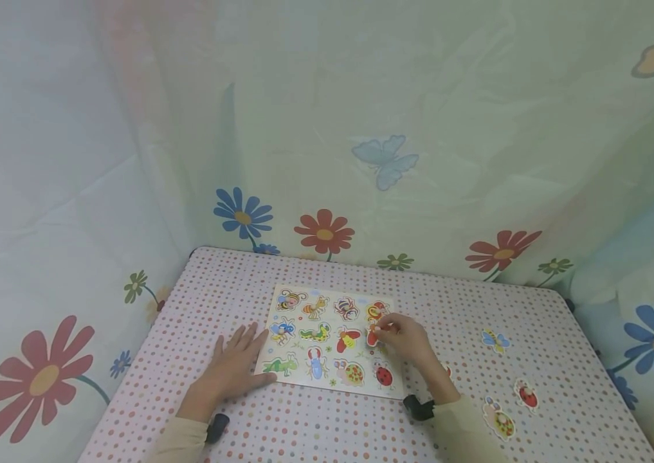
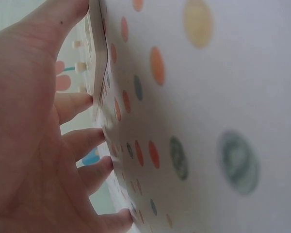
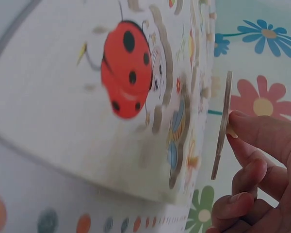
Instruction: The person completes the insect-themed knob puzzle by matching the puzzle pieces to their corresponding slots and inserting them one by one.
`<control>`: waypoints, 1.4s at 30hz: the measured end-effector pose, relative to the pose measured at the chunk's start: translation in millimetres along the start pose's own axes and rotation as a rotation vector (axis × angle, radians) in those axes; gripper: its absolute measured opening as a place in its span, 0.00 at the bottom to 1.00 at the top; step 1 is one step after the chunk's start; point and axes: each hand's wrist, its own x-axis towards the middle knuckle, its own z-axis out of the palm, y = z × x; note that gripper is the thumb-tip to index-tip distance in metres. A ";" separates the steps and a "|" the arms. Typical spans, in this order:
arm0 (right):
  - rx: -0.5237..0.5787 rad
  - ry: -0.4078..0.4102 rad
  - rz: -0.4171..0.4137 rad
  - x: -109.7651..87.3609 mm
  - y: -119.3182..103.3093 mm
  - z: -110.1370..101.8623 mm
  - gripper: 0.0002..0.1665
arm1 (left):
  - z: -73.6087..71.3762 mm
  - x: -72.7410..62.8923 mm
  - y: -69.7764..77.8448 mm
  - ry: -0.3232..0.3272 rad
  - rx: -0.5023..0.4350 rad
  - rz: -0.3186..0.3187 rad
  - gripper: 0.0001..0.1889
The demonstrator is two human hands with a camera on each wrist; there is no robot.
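A wooden insect puzzle board [image 1: 327, 381] lies on the table, its pictured recesses filled with bugs and some knobbed pieces. My left hand [image 1: 235, 368] rests at the board's left edge, fingers spread and thumb by the near corner; the board's side [image 2: 100, 58] shows beside that thumb. Over the right side of the board, my right hand [image 1: 406, 339] pinches a thin puzzle piece [image 3: 224, 126] by its knob. Seen edge-on in the right wrist view, the piece is raised off the board; from the head its face [image 1: 371, 335] looks red. A ladybug picture [image 3: 128, 70] lies in the board's near right corner.
Loose pieces lie on the dotted tablecloth [image 1: 327, 424] to the right: a blue-winged bee [image 1: 496, 341], a ladybug [image 1: 526, 395] and a spotted snail-like bug [image 1: 499, 419]. Another piece is partly hidden behind my right wrist. A flowered curtain [image 1: 303, 128] hangs behind the table.
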 end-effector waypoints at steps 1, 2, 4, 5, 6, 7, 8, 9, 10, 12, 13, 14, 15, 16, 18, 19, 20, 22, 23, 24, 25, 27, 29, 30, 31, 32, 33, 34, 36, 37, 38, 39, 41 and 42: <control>-0.002 -0.006 -0.003 0.5 -1.2 2.0 0.08 | 0.0 0.0 0.0 0.001 -0.001 0.001 0.52; -0.004 -0.011 -0.010 1.0 -2.5 3.9 0.08 | 0.1 0.1 -0.1 0.002 0.000 0.001 0.52; -0.009 -0.019 -0.018 1.6 -5.4 7.7 0.07 | 0.3 0.2 -0.2 0.003 -0.001 0.002 0.52; -0.010 -0.022 -0.028 1.8 -7.3 9.3 0.07 | 0.3 0.2 -0.3 0.004 0.000 0.002 0.52; -0.010 -0.027 -0.033 2.3 -8.8 11.1 0.07 | 0.4 0.3 -0.5 0.003 0.002 0.001 0.52; -0.009 -0.030 -0.037 2.5 -10.6 12.7 0.07 | 0.5 0.2 -0.5 0.002 0.000 0.001 0.52; -0.008 -0.031 -0.043 2.8 -12.6 14.2 0.07 | 0.5 0.2 -0.6 0.002 0.000 0.001 0.52; -0.008 -0.033 -0.047 3.2 -14.3 15.8 0.07 | 0.5 0.1 -0.5 0.002 -0.002 0.001 0.52; -0.007 -0.036 -0.050 3.7 -16.1 17.4 0.08 | 0.4 0.0 -0.5 0.002 -0.003 0.001 0.51; -0.007 -0.042 -0.045 5.0 -19.0 21.0 0.08 | 0.1 -0.1 -0.5 0.001 -0.004 0.001 0.51; -0.007 -0.045 -0.043 5.5 -20.1 22.8 0.08 | -0.1 -0.2 -0.4 0.001 -0.005 0.001 0.51; -0.009 -0.046 -0.042 6.1 -21.1 24.6 0.08 | -0.5 -0.2 -0.4 0.001 -0.003 0.001 0.51; -0.011 -0.049 -0.041 6.5 -22.0 26.3 0.08 | -0.7 -0.4 -0.4 0.000 -0.003 0.001 0.51; -0.013 -0.049 -0.042 6.8 -23.0 28.0 0.07 | -1.1 -0.4 -0.4 -0.001 -0.001 0.001 0.51; -0.020 -0.050 -0.052 7.5 -24.1 31.3 0.07 | -1.6 -0.5 -0.4 -0.003 -0.001 0.000 0.51; -0.027 -0.051 -0.054 7.6 -24.9 32.7 0.07 | -1.9 -0.6 -0.3 -0.003 0.000 0.000 0.51; -0.036 -0.052 -0.059 8.0 -25.6 34.0 0.07 | -2.0 -0.7 -0.2 -0.002 -0.001 0.002 0.51; -0.048 -0.056 -0.065 8.6 -26.8 36.4 0.07 | -2.0 -0.5 -0.2 -0.001 -0.001 0.002 0.51; -0.049 -0.062 -0.058 9.0 -27.3 37.4 0.07 | -2.0 -0.4 -0.2 0.001 -0.003 0.004 0.51; -0.051 -0.067 -0.047 9.3 -28.0 38.1 0.06 | -1.9 -0.4 -0.1 0.002 -0.004 0.005 0.51; -0.050 -0.075 -0.039 9.5 -28.5 38.9 0.06 | -1.8 -0.3 0.0 0.003 -0.004 0.006 0.51; -0.049 -0.087 -0.029 9.9 -29.1 40.3 0.05 | -1.6 -0.2 0.1 0.004 -0.008 0.006 0.51; -0.047 -0.102 -0.014 10.1 -29.6 41.2 0.05 | -1.5 -0.3 0.3 0.005 -0.013 0.007 0.51; -0.049 -0.108 -0.014 10.3 -29.5 41.7 0.05 | -1.4 -0.4 0.3 0.003 -0.011 0.005 0.51; -0.048 -0.114 -0.015 10.5 -29.4 42.2 0.05 | -1.4 -0.5 0.4 0.003 -0.013 0.005 0.51; -0.053 -0.118 -0.018 10.7 -29.1 42.6 0.05 | -1.4 -0.7 0.4 0.003 -0.015 0.004 0.51; -0.053 -0.125 -0.016 10.9 -29.0 43.0 0.05 | -1.3 -0.8 0.5 0.001 -0.014 0.004 0.51; -0.054 -0.130 -0.018 11.0 -28.9 43.3 0.05 | -1.4 -1.1 0.7 0.001 -0.014 0.003 0.51; -0.057 -0.138 -0.021 11.4 -28.3 44.0 0.05 | -1.5 -1.5 1.0 0.002 -0.014 0.002 0.51; -0.059 -0.141 -0.023 11.6 -28.3 44.2 0.04 | -1.6 -1.6 1.3 0.003 -0.016 0.002 0.51; -0.062 -0.141 -0.029 11.7 -28.0 44.5 0.04 | -1.7 -1.7 1.5 0.003 -0.014 0.001 0.51; -0.063 -0.143 -0.031 11.9 -27.9 44.8 0.05 | -1.8 -1.7 1.7 0.003 -0.012 0.000 0.51; -0.067 -0.141 -0.038 12.4 -27.9 45.3 0.05 | -2.2 -1.8 2.2 0.005 -0.011 -0.001 0.51; -0.069 -0.139 -0.039 12.7 -27.9 45.4 0.05 | -2.6 -1.9 2.4 0.006 -0.011 -0.001 0.51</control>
